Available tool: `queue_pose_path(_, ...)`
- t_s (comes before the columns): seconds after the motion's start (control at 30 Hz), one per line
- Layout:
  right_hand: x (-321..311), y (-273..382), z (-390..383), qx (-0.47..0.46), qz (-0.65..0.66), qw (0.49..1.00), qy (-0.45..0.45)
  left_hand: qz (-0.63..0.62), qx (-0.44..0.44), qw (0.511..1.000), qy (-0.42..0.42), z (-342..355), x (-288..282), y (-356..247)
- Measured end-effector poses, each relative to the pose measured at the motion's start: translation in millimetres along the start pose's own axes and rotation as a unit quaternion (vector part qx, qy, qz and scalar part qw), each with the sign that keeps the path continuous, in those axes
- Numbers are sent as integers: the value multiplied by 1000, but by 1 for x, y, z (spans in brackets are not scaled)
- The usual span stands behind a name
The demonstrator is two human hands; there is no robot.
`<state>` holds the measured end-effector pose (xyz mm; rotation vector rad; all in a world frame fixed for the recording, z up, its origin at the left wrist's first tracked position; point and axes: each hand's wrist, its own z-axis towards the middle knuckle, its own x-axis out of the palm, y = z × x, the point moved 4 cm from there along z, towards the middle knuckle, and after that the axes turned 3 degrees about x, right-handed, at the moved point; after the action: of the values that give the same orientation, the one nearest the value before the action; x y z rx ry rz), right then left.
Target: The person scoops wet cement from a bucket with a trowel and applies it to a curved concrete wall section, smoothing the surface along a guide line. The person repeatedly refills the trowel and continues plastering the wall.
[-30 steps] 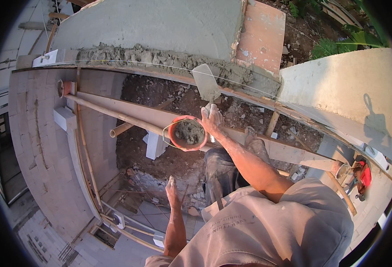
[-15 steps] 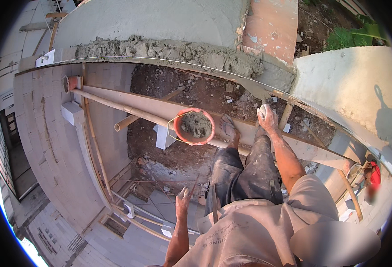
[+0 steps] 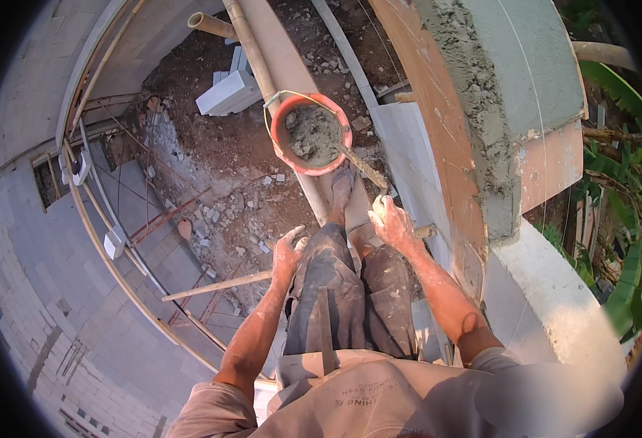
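An orange bucket (image 3: 280,137) with a wire handle holds grey wet mortar (image 3: 312,136). It stands ahead of me on a narrow plank, beside my foot. My right hand (image 3: 394,223) is closed around the light-coloured handle of a trowel. The mortar-smeared blade of the trowel (image 3: 365,168) slants across to the bucket's right rim, its tip over the mortar. Close to my left knee, my left hand (image 3: 287,254) hangs with loosely curved fingers; nothing shows in it. Both hands are dusted with mortar.
I stand high on the plank (image 3: 284,44), with a bamboo pole (image 3: 252,51) along its left. Rubble ground and white blocks (image 3: 230,91) lie below. At right runs a wall top with rough mortar (image 3: 474,87), edged by a board (image 3: 438,87) and a string line.
My view has swung to the right, so the wall top now runs along my right side. The trowel has gone from the wall's mortar edge to the bucket rim. My left hand sits nearer my knee.
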<state>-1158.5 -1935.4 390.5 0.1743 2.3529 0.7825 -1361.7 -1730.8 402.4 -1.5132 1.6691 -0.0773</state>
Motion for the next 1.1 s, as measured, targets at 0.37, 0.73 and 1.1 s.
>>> queue_pose_path(0.37, 144, 62, 327, -162, -586, 722, 329, -92, -96, 977, -168, 229, 65, 162)
queue_pose_path(0.73, 208, -8, 260, -101, -419, 872, 230, -217, -111, 954, -176, 325, 73, 209)
queue_pose_path(1.1, 274, 43, 303, -145, -629, 738, 200, -225, -81, 957, -162, 340, 62, 210)
